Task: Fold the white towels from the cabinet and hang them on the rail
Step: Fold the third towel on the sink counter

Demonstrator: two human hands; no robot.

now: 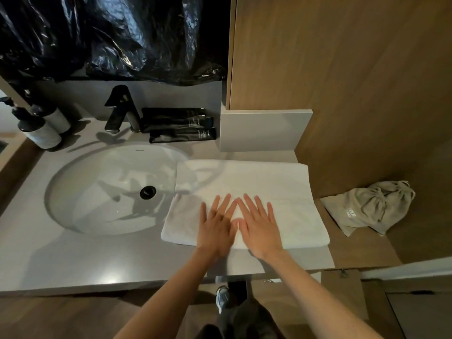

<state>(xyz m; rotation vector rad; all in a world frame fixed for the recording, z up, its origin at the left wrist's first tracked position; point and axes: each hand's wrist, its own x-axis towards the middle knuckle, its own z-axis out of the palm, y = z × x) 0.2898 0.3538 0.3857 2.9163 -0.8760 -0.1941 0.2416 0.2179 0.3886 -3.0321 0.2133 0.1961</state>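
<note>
Grey bathroom surface, seen from above: a folded white towel lies flat along its right-hand stretch, its left end lapping over the rim of the sink and its right end reaching the surface's edge beside a wooden ledge. Both of the person's hands are spread wide and hold nothing. The left hand and the right hand press palm-down on the towel's near half, side by side, thumbs close to touching at the middle. The step in hand appears to be flattening the fold before the next one. Done well, that likely means sweeping the palms apart from the centre toward the two ends, so creases run out rather than bunch, then checking that the long edges sit square on each other. The end over the basin has little under it and could sag, so drawing the towel slightly rightward first may help. Beyond the towel stand a black faucet, black tubes and two pump bottles. A drawstring cloth bag lies on the ledge, and black plastic sheeting hangs behind. No rail is in view.
</note>
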